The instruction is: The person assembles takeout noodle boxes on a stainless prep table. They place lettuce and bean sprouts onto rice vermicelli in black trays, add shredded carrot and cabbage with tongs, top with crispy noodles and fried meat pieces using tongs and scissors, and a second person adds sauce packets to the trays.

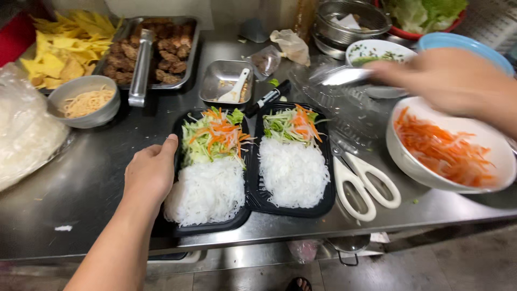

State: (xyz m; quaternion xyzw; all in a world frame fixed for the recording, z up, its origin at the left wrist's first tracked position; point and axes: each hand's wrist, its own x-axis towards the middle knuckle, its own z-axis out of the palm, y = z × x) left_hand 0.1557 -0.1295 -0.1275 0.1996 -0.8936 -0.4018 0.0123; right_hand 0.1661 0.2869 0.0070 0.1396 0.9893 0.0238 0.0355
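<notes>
Two black rectangular trays are set side by side at the steel counter's front edge, each filled with white noodles and shredded vegetables. The left tray is steadied on its outer rim by the left hand, fingers pressed together. The right tray is untouched. The right hand, blurred, is closed on metal tongs above the carrot bowl. White scissors lie between tray and bowl.

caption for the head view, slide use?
Left hand steadies a black noodle tray; blurred right hand holds tongs above the carrot bowl.
</notes>
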